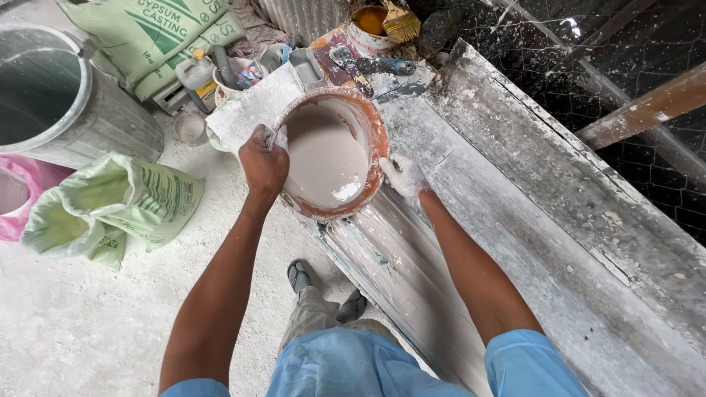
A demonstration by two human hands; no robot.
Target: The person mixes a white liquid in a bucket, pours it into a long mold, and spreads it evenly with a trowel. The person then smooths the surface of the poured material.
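At the centre of the frame, a little above the middle, your two hands steady an orange bowl (376, 140) tipped toward you, its inside coated with pale, creamy plaster mix. Your left hand (263, 163) is curled tight around the bowl's left rim, knuckles up. Your right hand (404, 175), white with plaster, lies against the lower right rim with its fingers bent over the edge. The bowl sits at the near end of a long, plaster-crusted mould (515, 242) that runs from the upper middle down to the lower right.

Toward the upper left stands a big grey metal drum (110, 125), with green plaster sacks (147, 29) behind it and an open green bag (125, 198) slumped on the dusty floor below it. At the top middle, a tin of yellow paint (368, 26) carries a brush (401, 22), and a scraper (349, 66) lies just above the bowl. Your sandalled feet (298, 276) show at the lower middle.
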